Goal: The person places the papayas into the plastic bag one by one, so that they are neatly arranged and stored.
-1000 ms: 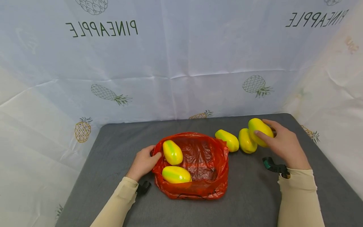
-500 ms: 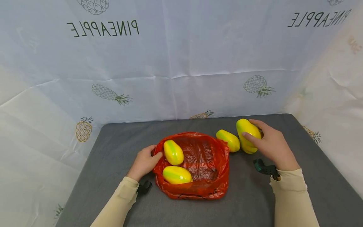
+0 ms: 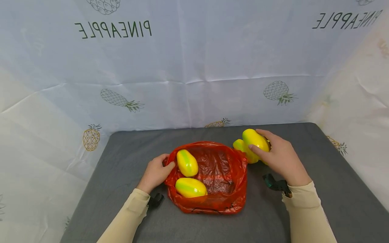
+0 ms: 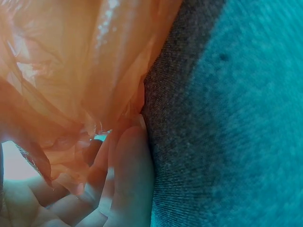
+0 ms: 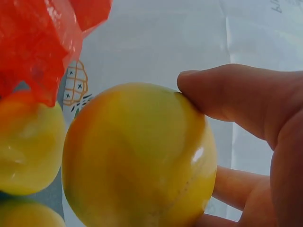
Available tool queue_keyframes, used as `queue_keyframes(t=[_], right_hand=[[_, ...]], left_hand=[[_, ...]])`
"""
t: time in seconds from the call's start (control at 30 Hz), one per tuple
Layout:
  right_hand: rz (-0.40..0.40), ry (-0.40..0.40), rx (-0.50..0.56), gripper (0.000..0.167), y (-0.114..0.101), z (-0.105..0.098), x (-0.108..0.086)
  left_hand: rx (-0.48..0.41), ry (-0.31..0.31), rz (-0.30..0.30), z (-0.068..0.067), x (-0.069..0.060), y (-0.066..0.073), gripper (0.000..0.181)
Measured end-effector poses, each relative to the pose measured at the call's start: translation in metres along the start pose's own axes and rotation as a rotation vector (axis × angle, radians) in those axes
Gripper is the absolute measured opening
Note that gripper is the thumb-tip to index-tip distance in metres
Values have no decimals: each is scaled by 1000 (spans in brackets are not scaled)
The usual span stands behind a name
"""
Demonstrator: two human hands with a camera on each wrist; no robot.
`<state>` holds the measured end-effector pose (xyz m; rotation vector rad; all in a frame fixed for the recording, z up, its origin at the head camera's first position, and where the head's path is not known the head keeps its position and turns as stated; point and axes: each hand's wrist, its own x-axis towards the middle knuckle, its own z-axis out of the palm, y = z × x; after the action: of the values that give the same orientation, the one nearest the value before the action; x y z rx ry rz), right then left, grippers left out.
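Grips in the right hand (image 3: pixel 282 156) a glossy yellow-green oblong fruit (image 3: pixel 256 139), with two matching fruits (image 3: pixel 251 156) left of that hand, and pinches in the left hand (image 3: pixel 155 172) a red plastic bag (image 3: pixel 212 205), with two more fruits (image 3: pixel 187 162) inside, just rightward.

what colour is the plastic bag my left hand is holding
The plastic bag is red, seen best in the head view.

Near the far edge of the desk (image 3: pixel 130 152), the held yellow fruit (image 3: pixel 255 139) and the fingers (image 3: pixel 268 135) of the right hand (image 3: pixel 284 157) conceal most of one resting fruit (image 3: pixel 265 163) and part of a second fruit (image 3: pixel 252 157). The desk's near edge lies outside the head view's lower border. Dark marking (image 3: pixel 206 210) on the red bag (image 3: pixel 212 202), on the side facing that edge, is illegible.
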<state>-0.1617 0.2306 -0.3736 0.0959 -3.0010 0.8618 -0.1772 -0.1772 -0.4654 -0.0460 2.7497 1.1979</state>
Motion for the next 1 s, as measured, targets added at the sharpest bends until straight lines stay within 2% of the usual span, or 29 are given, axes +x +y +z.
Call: queue_keyframes(t=[0.6,0.8,1.0], right_hand=[[-86,-16,2,74,-25,15,-4],[-114,-2,15,72,-35,12,-11],[-158,-25,55,71,-52,19,-15]], left_hand=[[-18,6,-2,-1,-1,0,45],[-12,15,11,0,-1,1,45],[-30,14,20,1,-1,0,43]])
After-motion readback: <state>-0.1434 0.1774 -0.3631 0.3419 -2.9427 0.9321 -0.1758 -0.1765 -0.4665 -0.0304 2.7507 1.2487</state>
